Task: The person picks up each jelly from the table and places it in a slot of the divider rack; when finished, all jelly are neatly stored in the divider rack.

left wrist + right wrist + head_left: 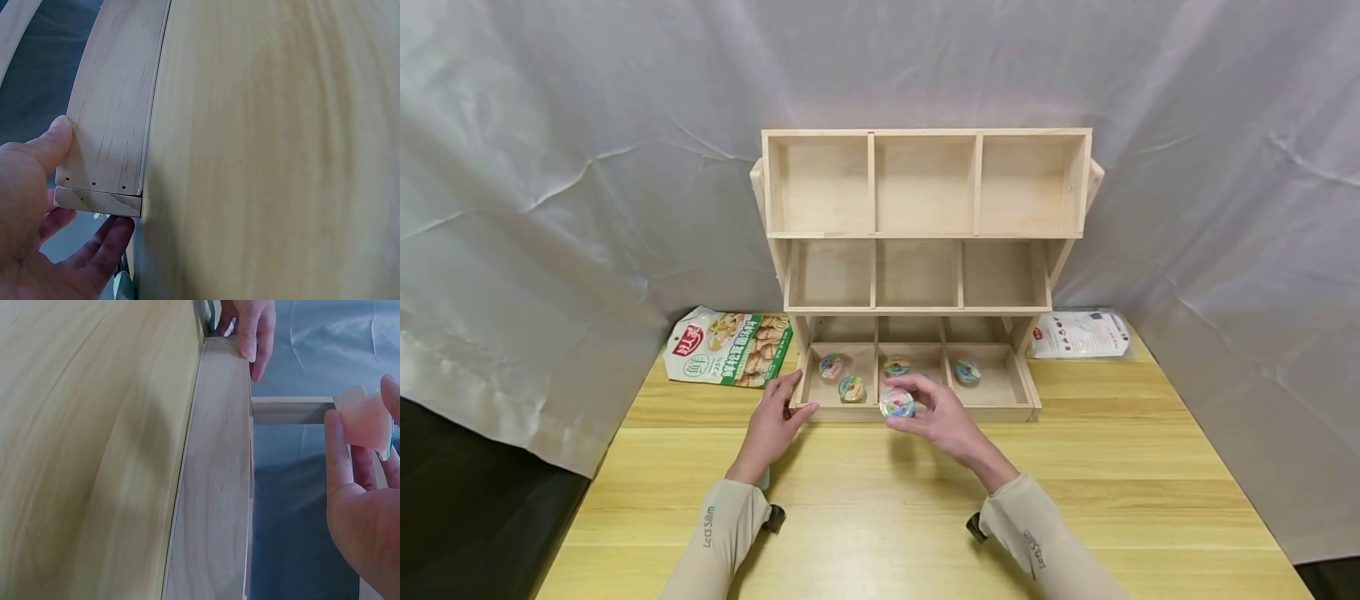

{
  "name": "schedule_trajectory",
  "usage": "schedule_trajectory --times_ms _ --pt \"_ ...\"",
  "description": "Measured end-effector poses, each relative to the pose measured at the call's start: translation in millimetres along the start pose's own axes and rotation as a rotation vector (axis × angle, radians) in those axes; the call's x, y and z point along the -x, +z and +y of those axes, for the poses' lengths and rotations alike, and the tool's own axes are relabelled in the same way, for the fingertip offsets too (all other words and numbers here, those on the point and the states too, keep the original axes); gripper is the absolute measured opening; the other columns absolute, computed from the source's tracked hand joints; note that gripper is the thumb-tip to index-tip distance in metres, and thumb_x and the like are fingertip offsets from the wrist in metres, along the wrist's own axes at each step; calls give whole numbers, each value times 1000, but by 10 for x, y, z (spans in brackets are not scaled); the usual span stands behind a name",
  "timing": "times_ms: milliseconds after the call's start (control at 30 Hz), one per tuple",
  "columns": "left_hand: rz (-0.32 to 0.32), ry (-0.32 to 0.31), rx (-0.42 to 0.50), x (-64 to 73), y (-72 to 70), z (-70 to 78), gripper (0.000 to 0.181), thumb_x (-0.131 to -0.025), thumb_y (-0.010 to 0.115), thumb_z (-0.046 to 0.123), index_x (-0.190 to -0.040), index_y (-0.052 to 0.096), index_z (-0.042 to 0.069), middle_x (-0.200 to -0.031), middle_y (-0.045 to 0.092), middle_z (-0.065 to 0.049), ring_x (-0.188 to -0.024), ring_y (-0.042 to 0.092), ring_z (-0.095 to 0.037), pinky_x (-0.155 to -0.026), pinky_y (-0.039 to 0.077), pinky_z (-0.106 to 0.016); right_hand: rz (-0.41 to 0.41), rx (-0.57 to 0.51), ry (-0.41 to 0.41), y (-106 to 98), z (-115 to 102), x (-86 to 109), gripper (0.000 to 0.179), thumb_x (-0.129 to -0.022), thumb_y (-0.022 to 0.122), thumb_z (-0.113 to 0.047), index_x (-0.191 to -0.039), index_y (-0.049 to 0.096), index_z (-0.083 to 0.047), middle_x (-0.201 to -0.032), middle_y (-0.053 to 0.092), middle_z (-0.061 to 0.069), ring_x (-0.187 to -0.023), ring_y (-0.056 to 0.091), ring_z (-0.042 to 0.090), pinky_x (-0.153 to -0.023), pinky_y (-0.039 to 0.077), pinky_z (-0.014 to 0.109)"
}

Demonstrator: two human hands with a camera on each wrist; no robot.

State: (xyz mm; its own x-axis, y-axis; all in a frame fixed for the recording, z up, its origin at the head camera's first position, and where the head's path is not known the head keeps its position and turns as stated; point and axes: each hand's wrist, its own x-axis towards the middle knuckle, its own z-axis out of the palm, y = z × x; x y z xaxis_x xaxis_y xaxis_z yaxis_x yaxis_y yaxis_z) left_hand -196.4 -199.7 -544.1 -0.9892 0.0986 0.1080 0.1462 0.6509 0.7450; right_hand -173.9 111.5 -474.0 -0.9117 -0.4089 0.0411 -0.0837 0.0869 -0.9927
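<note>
In the head view my right hand [936,417] pinches a small jelly cup [897,403] with a printed lid, above the front edge of the bottom tray's middle compartment. The right wrist view shows the pink side of this jelly cup [365,422] between fingers and thumb. My left hand [769,427] grips the front left corner of the wooden rack's bottom tray [962,412], thumb on its front board. Two jelly cups [852,388] lie in the left compartment and one jelly cup [967,372] in the right. Another jelly cup [897,365] lies in the middle, where my right hand hides part of the compartment.
Above the bottom tray, the wooden rack [923,235] has two more tiers with three compartments each. A green and white food bag [727,347] lies left of it, a white bag [1079,335] right. Grey cloth [587,125] hangs behind the wooden table [880,517].
</note>
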Motion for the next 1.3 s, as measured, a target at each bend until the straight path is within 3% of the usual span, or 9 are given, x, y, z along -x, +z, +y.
schedule_trajectory --times_ms 200,533,967,1300 --pt "-2 3 -1 9 -10 -1 73 -101 68 38 -163 35 18 -149 45 -10 -98 59 -24 -87 53 -41 42 21 6 -60 -21 23 59 -84 83 -1 -138 60 -1 -141 57 24 -112 66 26 -91 60 30" --pt "1 4 -6 -8 2 -5 72 -101 69 37 -162 36 17 -150 45 -10 -103 61 -27 -91 54 -44 177 65 -87 -302 10 49 55 -75 90 1 -125 66 -4 -128 62 17 -105 65 19 -85 61 28" --pt "-7 3 10 -5 -12 3 74 -100 69 39 -162 36 16 -151 44 -10 -109 62 -29 -95 55 -47 418 342 -26 -1059 87 200 52 -81 90 -11 -126 66 -1 -121 64 21 -98 63 13 -82 57 16" --pt "-3 3 -2 -7 -4 3 73 -100 69 39 -162 36 19 -150 45 -10 -104 62 -27 -92 55 -44 423 483 37 -1459 330 297 58 -86 86 -16 -136 60 -2 -132 60 21 -118 61 36 -87 54 14"
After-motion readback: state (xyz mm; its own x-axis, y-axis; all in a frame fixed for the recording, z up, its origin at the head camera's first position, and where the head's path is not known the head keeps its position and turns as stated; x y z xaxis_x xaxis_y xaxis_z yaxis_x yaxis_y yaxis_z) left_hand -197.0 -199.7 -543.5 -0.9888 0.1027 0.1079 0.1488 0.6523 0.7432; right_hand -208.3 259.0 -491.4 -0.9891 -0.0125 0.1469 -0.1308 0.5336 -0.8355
